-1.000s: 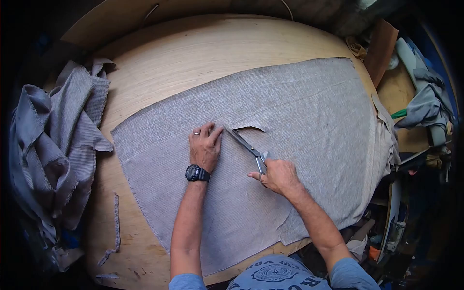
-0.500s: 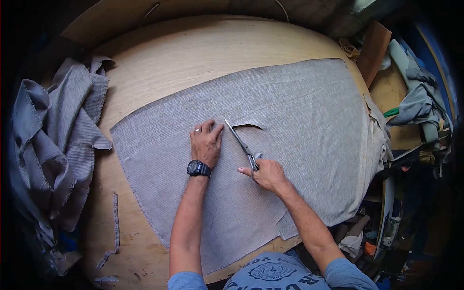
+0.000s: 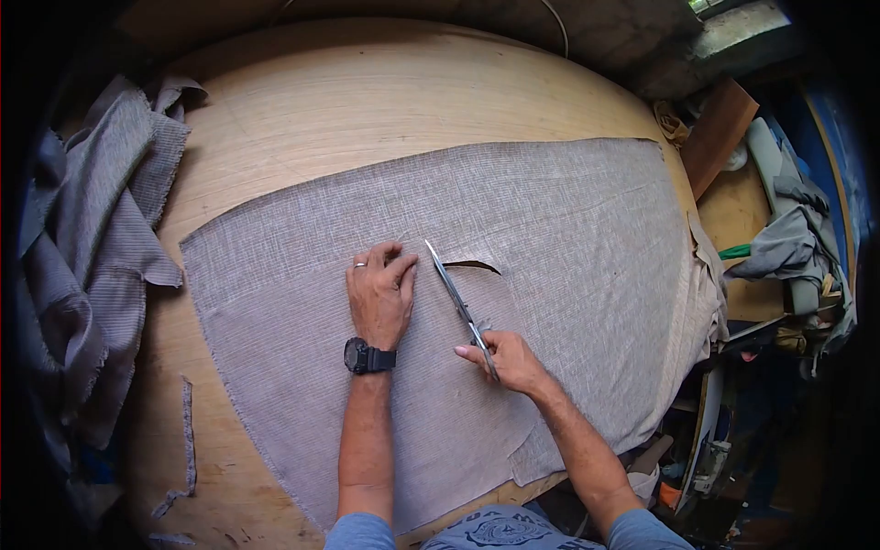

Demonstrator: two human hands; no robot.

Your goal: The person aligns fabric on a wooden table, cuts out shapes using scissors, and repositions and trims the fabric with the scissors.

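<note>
A large grey woven fabric [image 3: 596, 247] lies over the board, its lower-left part showing a ribbed, more lilac face. My right hand [image 3: 510, 360] grips a pair of metal scissors [image 3: 456, 298] by the handles. Their blades point away from me and to the left, the tip lying at the cloth beside the left end of a short curved slit [image 3: 473, 265]. Just left of that tip, my left hand [image 3: 380, 293] has its fingers bent onto the fabric, thumb and forefinger close together in a pinch. A ring and a black watch [image 3: 368, 357] are on that hand and wrist.
Crumpled grey cloth [image 3: 110, 238] is heaped at the left of the wooden board [image 3: 367, 101]. A narrow fabric strip [image 3: 189, 435] lies lower left. Far right hold a brown wooden piece [image 3: 721, 137], grey cloth scraps [image 3: 784, 243] and other clutter.
The whole view has shifted, so the fabric sits lower in it. My left thumb and fingers have drawn closer together. The scissor tip lies slightly farther forward on the cloth; the slit looks about the same.
</note>
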